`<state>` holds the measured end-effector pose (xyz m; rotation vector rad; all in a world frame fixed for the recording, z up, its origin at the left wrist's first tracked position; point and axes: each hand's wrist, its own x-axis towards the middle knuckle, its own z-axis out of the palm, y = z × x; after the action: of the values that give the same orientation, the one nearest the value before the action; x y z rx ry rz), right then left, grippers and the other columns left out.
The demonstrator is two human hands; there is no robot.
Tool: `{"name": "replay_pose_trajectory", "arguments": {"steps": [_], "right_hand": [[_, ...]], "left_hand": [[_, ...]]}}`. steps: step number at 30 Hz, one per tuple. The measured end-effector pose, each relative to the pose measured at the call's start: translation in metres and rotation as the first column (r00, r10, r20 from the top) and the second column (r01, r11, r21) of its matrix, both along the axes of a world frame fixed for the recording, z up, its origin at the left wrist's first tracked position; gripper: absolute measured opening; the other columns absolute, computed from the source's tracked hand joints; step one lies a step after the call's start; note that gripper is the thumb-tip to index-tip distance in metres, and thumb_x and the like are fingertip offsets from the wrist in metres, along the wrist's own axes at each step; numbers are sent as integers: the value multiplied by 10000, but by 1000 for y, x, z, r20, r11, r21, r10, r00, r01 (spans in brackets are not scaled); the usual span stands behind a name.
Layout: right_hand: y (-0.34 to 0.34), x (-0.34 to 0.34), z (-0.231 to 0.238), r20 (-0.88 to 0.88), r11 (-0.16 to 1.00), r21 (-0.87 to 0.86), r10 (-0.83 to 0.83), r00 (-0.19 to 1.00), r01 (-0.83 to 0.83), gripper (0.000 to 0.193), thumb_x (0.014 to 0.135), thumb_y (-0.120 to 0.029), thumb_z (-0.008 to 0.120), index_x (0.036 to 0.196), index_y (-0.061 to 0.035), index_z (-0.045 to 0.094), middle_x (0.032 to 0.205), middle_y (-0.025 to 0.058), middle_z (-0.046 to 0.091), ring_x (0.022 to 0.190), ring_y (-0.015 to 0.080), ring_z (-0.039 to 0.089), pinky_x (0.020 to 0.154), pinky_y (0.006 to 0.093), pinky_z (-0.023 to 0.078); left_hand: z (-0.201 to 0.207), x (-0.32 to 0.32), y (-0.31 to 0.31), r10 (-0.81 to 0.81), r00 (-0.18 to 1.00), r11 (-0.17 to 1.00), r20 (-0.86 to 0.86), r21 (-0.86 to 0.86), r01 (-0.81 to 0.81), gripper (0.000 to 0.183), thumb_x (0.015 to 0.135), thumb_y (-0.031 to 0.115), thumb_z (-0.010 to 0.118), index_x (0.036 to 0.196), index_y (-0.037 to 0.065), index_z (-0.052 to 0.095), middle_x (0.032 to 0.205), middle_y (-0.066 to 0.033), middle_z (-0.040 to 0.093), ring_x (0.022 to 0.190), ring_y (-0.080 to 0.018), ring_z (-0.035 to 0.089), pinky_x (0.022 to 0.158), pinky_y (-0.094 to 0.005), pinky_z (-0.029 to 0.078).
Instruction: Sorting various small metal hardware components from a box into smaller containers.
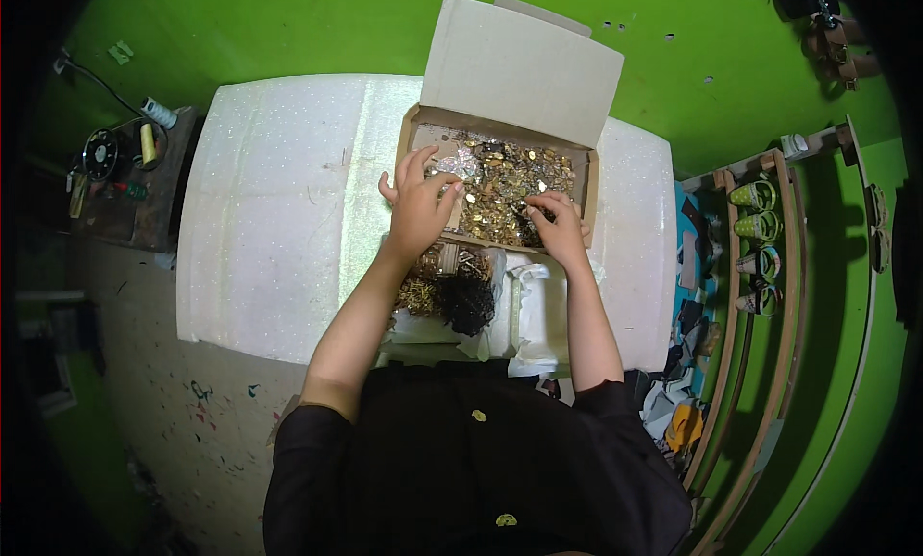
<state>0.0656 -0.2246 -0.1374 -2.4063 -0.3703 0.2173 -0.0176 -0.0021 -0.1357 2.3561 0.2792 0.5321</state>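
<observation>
Left hand (419,207) loosely spread, right hand (561,234) half-curled, can't tell if either's pinching anything. Gold pieces (495,186) crowd the cardboard box (589,176); knocking it with a wrist could spill some.

Box (524,70) is sitting by tabletop's (279,200) far edge, right of centre; small pieces (505,176) are lying inside, bundle (468,304) lying toward near edge.

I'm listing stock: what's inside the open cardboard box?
Small shiny pieces, many golden, lie in the box; whatever is beneath them or under the left hand and right hand is covered.
</observation>
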Motion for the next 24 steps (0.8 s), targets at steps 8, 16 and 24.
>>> {"name": "replay_pose_trajectory", "arguments": {"steps": [8, 16, 24], "right_hand": [[34, 11, 8, 54, 988, -129, 91, 994, -84, 259, 786, -173, 635, 1034, -234, 683, 1156, 26, 551, 1180, 241, 410, 970, 509, 168], [36, 55, -9, 291, 898, -438, 171, 941, -27, 256, 763, -130, 634, 1008, -181, 686, 1174, 69, 528, 1201, 272, 398, 994, 606, 172], [30, 57, -36, 196, 848, -512, 272, 942, -138, 200, 764, -228, 680, 956, -179, 707, 1084, 26, 545, 1118, 247, 437, 978, 604, 178]], "left_hand": [[-29, 2, 5, 44, 998, 991, 52, 127, -50, 121, 872, 181, 548, 931, 111, 627, 1270, -103, 480, 1257, -293, 377, 1000, -569, 155], [-34, 1, -3, 147, 985, 933, 90, 318, -169, 89, 862, 198, 538, 905, 132, 581, 1206, -43, 496, 1209, -230, 412, 984, -535, 213], [-34, 6, -3, 251, 968, 935, -20, 264, -237, 76, 851, 210, 581, 913, 167, 591, 1249, 0, 482, 1257, -215, 382, 1007, -588, 154]]}}
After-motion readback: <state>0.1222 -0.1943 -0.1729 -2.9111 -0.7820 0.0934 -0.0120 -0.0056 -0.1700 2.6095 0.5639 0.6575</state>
